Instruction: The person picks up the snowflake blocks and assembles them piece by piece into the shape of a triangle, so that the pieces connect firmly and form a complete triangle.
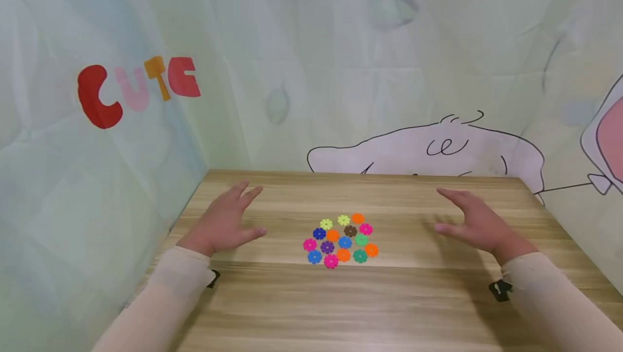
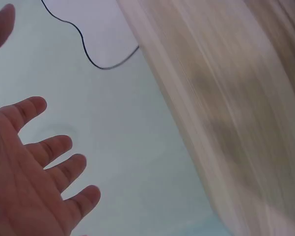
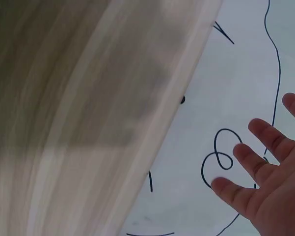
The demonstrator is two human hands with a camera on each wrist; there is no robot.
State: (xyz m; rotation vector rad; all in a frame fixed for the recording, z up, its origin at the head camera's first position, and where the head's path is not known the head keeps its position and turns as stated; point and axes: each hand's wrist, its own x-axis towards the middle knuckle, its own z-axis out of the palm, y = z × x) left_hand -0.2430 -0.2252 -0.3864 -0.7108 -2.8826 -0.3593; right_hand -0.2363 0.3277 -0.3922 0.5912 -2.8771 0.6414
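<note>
Several small notched plastic discs (image 1: 345,242) in pink, orange, blue, green, yellow, purple and brown lie in a loose cluster mid-table. To their left my left hand (image 1: 226,219) is held above the wooden table, fingers apart and nothing in it. On the other side hovers my right hand (image 1: 479,225), its thumb and fingers spread towards the discs, also holding nothing. The left wrist view shows the left palm (image 2: 24,182) with loosely extended fingers. Spread fingers of the right hand (image 3: 270,182) appear at the right of the right wrist view. Neither hand touches a disc.
The wood-grain table (image 1: 292,309) ends at a back edge against a pale printed curtain (image 1: 311,71). Another curtain side with the letters CUTE (image 1: 185,77) stands along the left. Dark wrist devices (image 1: 500,290) sit below both sleeves.
</note>
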